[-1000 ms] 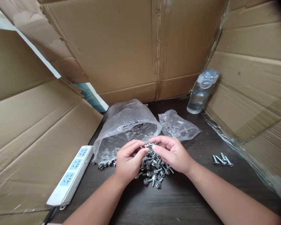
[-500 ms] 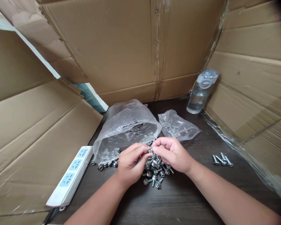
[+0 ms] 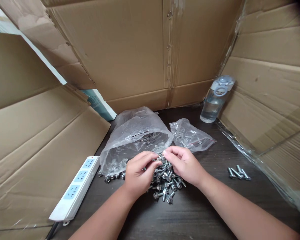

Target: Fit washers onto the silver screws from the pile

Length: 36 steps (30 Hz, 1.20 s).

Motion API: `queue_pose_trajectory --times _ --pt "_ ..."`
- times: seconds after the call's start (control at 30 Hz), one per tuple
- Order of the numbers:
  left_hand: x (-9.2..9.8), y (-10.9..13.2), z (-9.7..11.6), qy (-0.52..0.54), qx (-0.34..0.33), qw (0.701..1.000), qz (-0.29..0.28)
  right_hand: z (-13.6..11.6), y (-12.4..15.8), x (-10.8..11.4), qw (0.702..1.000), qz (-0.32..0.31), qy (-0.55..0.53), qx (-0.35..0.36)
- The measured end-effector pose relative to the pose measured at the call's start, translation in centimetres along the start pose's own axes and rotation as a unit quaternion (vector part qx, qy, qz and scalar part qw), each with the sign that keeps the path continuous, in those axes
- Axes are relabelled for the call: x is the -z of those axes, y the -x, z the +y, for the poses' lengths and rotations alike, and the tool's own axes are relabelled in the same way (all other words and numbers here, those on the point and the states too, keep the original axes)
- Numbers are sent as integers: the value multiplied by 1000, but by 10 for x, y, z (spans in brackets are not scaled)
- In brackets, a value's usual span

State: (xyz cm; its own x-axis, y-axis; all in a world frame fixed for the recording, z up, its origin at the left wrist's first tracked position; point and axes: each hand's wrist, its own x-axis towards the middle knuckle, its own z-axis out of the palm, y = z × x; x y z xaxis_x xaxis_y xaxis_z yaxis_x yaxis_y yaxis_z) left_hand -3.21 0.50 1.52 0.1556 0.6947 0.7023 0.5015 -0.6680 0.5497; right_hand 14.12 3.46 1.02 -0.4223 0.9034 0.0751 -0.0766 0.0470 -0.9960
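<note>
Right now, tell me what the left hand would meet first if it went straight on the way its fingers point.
Beyond the small metal piece it seems to pinch, the left hand would probably meet the right hand first, which faces it closely; depth between them is unclear.

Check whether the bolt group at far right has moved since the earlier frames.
No: judged against the right cardboard wall, the bolt group shows no shift either way.

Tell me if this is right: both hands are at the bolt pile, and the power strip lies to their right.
The side is wrong: the head view shows the power strip lying to their left. The left hand and right hand are indeed at the bolt pile.
</note>
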Motion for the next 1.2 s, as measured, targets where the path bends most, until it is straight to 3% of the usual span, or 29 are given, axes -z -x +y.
queue_pose_trajectory --times 0.17,0.3,0.4,0.6,0.9,1.07,1.2 --pt "1 0 1 83 143 986 2 2 3 1 999 -22 10 47" --pt "1 0 1 152 206 967 6 3 3 2 998 -19 35 58" --pt "1 0 1 134 176 975 8 1 3 1 999 -23 16 42" --pt "1 1 1 25 9 1000 -9 -2 4 1 999 -39 -21 -9" --pt "-1 5 -3 -41 -105 993 -39 -4 -1 7 959 -78 -202 -186" --pt "-1 4 -2 -38 -99 994 -41 -3 -1 3 964 -54 -179 -191" --pt "-2 1 0 3 15 1000 -10 1 0 1 989 -6 -99 -105"
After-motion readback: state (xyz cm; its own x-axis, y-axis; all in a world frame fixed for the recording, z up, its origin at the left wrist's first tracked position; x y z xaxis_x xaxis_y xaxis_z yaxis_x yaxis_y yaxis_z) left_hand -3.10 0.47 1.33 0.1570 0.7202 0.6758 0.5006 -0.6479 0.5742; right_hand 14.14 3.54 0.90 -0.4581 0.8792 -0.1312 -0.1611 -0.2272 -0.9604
